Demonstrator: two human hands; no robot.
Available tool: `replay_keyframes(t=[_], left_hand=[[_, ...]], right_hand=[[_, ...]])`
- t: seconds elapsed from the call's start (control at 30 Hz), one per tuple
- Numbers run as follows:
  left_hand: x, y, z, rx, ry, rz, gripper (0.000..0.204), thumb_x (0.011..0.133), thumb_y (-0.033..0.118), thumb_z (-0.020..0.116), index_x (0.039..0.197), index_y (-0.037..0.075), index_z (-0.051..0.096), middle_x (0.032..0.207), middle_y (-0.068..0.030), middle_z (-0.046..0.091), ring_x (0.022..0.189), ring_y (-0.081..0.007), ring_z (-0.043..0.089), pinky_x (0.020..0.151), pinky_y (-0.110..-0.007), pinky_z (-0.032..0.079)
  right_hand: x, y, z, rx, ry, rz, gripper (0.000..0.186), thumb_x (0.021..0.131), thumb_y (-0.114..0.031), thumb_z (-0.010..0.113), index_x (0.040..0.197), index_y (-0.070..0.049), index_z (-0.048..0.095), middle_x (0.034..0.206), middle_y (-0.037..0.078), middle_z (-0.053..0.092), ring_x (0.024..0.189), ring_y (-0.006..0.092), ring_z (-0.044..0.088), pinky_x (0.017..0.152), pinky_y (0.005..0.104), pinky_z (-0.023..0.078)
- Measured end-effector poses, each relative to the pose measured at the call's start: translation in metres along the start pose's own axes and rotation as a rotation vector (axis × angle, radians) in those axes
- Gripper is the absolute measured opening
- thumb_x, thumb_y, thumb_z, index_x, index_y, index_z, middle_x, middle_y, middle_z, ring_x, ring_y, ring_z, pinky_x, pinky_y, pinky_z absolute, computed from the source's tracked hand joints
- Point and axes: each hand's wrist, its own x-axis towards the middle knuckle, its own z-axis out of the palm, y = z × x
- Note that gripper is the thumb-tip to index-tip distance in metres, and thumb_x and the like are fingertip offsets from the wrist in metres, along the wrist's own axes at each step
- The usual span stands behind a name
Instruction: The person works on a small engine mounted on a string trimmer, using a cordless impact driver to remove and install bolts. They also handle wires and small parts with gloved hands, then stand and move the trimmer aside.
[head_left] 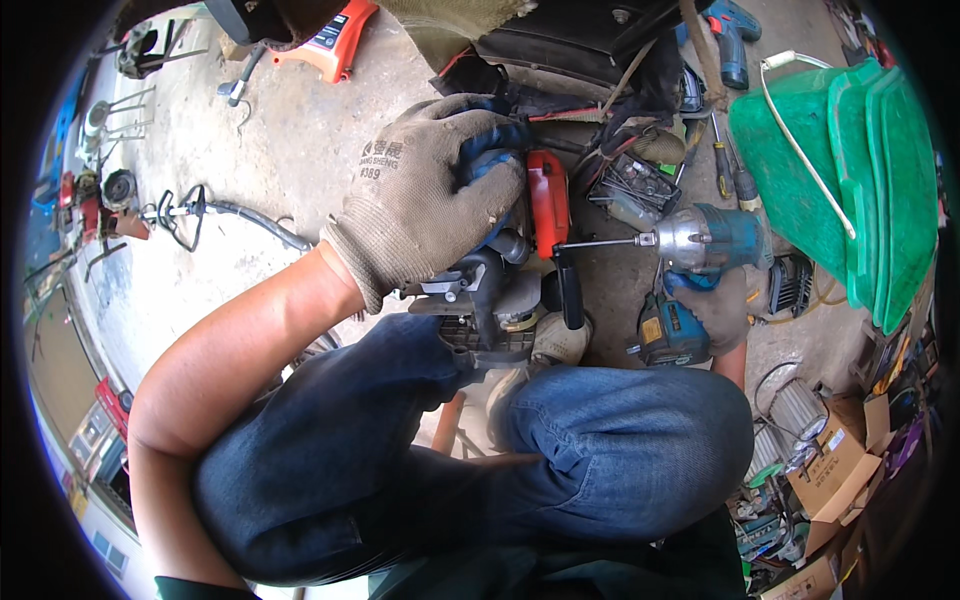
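The red casing [547,203] ran near-to-far just right of the left hand [430,190], which gripped the machine [487,300], while the right hand [722,312] clasped the drill [720,238], its bit [600,243] pointing left toward the casing's near end.

The grey floor [300,130] carries a green container [870,180].

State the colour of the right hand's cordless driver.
The cordless driver is teal with a silver nose, seen in the head view.
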Motion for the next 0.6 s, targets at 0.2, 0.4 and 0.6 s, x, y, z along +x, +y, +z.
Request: replay_keyframes(t=[0.2,0.4,0.6], left_hand=[[-0.001,-0.001,-0.001,0.039,0.013,0.051,0.043,0.081,0.027,0.066,0.110,-0.004,0.069,0.112,-0.0232,0.066,0.104,-0.0381,0.064,0.092,-0.043,0.050],[-0.001,0.002,-0.001,0.009,-0.038,-0.011,0.045,0.083,0.028,0.064,0.113,-0.005,0.068,0.116,-0.0253,0.065,0.107,-0.0384,0.064,0.096,-0.042,0.049],[-0.001,-0.001,0.002,0.003,-0.018,0.019,0.041,0.086,0.026,0.063,0.114,-0.003,0.068,0.113,-0.0256,0.066,0.103,-0.0394,0.065,0.094,-0.043,0.050]], right_hand=[[-0.005,0.018,0.004,0.052,0.075,-0.093,0.049,0.069,-0.008,0.084,0.113,-0.001,0.066,0.102,0.010,0.070,0.091,0.0192,0.068,0.081,0.0345,0.055],[-0.016,0.060,-0.021,0.102,0.156,0.028,0.044,0.070,-0.002,0.078,0.112,-0.001,0.064,0.098,0.008,0.067,0.081,0.0165,0.066,0.071,0.0321,0.054],[-0.091,0.074,-0.045,0.434,0.269,0.201,0.026,0.079,-0.003,0.069,0.104,-0.002,0.065,0.077,0.003,0.063,0.058,0.0110,0.058,0.052,0.0259,0.047]])
